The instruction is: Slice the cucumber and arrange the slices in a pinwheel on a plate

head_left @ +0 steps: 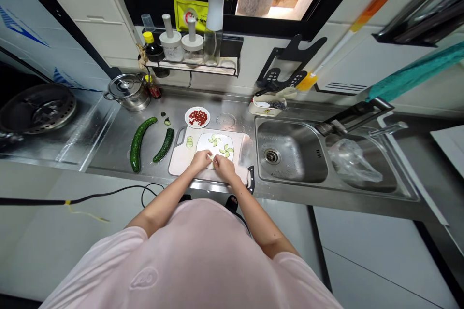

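Observation:
Over the near part of a square white plate [205,139], my left hand [201,160] and my right hand [224,166] meet with fingertips pinched. Between them shows a small pale-green bit that looks like a cucumber slice [211,158], mostly hidden by the fingers. Cucumber slices form two pinwheels on the plate, one at the back [214,140] and one at the right [226,150]. Under the plate lies a white cutting board [178,164]. A short stack of cucumber slices [189,142] sits on its left side. A knife [251,179] with a black handle rests along the board's right edge.
Left of the board lie a whole cucumber [137,145] and a cut one [164,146]. Behind it stands a dish of chopped red pieces [197,117]. A steel pot [128,91] is at back left. The double sink [290,147] is on the right.

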A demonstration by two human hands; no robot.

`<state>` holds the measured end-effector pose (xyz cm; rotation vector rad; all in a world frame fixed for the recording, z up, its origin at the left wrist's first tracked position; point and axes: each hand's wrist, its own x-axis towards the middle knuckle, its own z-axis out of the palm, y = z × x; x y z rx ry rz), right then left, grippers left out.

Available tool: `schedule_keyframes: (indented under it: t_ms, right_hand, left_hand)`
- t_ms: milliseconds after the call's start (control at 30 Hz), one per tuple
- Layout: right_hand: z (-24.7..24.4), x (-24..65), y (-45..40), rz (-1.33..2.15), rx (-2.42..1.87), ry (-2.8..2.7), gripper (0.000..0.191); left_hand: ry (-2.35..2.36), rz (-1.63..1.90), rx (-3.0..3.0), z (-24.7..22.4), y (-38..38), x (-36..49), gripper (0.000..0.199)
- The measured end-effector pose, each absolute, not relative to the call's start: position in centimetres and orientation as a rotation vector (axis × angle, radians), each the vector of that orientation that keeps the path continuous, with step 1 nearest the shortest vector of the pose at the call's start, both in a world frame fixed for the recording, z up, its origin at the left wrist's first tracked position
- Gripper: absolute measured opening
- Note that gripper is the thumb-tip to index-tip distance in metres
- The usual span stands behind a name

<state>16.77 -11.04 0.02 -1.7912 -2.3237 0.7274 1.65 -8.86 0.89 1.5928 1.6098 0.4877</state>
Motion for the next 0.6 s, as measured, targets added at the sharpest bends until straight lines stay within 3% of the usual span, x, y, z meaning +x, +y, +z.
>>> schedule_keyframes:
  t_ms: [333, 600]
  right_hand:
    - [0.0, 16.5, -11.9, 0.524, -1.795, -2.498, 0.028]
    - [-0.6, 15.8, -12.5, 0.349, -1.817, -2.488, 0.025]
  left_hand:
    - [1.674, 0.281, 1.803, 0.8, -8.8, 1.8, 0.023]
    - [1.665, 0.291, 1.865, 0.5, -9.0, 1.7, 0.025]
